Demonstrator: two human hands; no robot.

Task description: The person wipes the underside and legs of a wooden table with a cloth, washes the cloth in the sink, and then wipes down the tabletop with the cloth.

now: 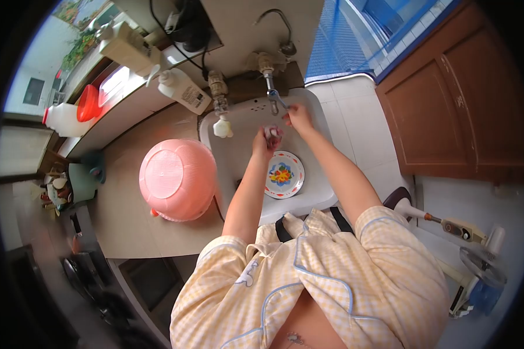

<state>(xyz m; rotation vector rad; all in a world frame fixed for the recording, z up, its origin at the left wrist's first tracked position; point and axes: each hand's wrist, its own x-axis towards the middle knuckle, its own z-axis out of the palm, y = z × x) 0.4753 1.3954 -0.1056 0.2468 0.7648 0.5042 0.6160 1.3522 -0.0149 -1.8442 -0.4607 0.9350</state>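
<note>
My left hand [262, 143] is closed around a small pink-and-white item [272, 135] with dark patches over the sink [323, 174]; its exact kind is unclear. With fingers bent, my right hand [298, 118] grips the end of the blue lever [279, 100] on the tap [269, 81]. Below my left hand, a white plate [291, 189] with a colourful flower pattern and red rim marks lies in the basin. A second tap with a white knob [222, 128] stands at the sink's left side.
An upside-down pink plastic basket [180, 180] sits on the counter [119, 203] left of the sink. White pump bottles [180, 90] stand behind it by the window. A brown cabinet [448, 93] and a fan [483, 267] are at the right.
</note>
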